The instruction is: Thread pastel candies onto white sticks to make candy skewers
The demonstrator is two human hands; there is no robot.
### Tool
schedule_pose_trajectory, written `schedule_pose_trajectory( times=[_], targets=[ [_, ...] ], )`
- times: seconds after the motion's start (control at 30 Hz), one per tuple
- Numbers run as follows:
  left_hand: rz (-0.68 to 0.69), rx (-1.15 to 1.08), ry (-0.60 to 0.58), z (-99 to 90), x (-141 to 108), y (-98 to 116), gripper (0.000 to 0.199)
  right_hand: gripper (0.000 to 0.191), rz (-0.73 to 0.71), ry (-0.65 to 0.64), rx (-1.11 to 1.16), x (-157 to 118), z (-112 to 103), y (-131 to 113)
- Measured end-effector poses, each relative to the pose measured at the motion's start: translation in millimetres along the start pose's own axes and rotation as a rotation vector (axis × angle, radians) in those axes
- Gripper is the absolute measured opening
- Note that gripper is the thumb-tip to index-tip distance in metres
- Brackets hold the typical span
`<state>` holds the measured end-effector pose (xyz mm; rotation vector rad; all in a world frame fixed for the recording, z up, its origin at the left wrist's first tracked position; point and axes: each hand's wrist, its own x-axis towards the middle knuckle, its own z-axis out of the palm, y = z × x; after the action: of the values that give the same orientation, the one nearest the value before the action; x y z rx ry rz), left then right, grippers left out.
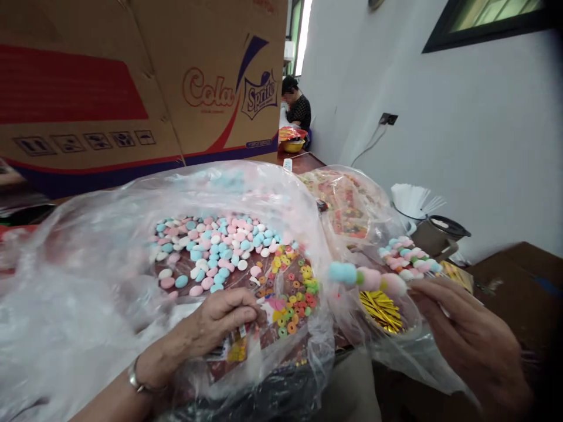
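Observation:
My right hand (472,337) pinches the near end of a candy skewer (369,278) with blue and pink pieces and small green and yellow ones between them. The skewer lies level above a bowl of gold twist ties (382,310). My left hand (220,322) is closed on a small printed wrapper (237,346) at the front of the open plastic bag. Beyond it lie pink, blue and white candies (220,246), with colourful ring candies (292,299) beside them. Finished-looking skewers (407,258) rest in a pile past my right hand.
A large cardboard box (145,76) stands behind the clear plastic bag (88,234). At the back right are another bag of ring candies (347,205), white sticks (411,199) and a dark pot (435,234). A person (299,105) sits in the distance.

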<state>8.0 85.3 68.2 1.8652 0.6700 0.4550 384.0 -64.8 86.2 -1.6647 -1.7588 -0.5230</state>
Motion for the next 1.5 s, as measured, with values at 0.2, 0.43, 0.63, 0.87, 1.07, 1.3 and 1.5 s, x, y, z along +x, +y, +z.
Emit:
schedule_pose_trajectory(
  times=[0.2, 0.43, 0.63, 0.87, 1.07, 1.3, 1.5],
  targets=[
    [0.005, -0.046, -0.039, -2.2, -7.3, -7.0, 0.024, 0.017, -0.304, -0.049, 0.150, 30.2, 9.7, -56.8],
    [-0.059, -0.068, -0.036, -6.6, -11.5, -12.2, 0.026, 0.017, -0.448, -0.065, 0.075, 34.5, 11.0, -53.7],
    [-0.071, -0.009, -0.076, -9.1, -10.5, -7.2, 0.027, 0.017, -0.485, -0.098, 0.112, 37.3, 10.5, -55.5],
    [-0.067, 0.119, -0.183, -18.1, -7.8, -3.8, 0.027, 0.017, -0.478, -0.285, 0.238, 39.6, 16.9, -54.3],
    [-0.004, 0.122, -0.234, -17.2, -4.8, -3.0, 0.027, 0.017, -0.426, -0.300, 0.276, 38.8, 25.9, -60.2],
    [-0.081, 0.047, -0.292, -19.1, -1.7, 8.5, 0.027, 0.023, -0.405, -0.327, 0.299, 42.0, 36.2, -70.8],
    [-0.230, -0.109, -0.413, -10.1, 1.2, 24.8, 0.020, 0.028, -0.422, -0.345, 0.281, 44.5, 38.5, -78.2]
  ],
)
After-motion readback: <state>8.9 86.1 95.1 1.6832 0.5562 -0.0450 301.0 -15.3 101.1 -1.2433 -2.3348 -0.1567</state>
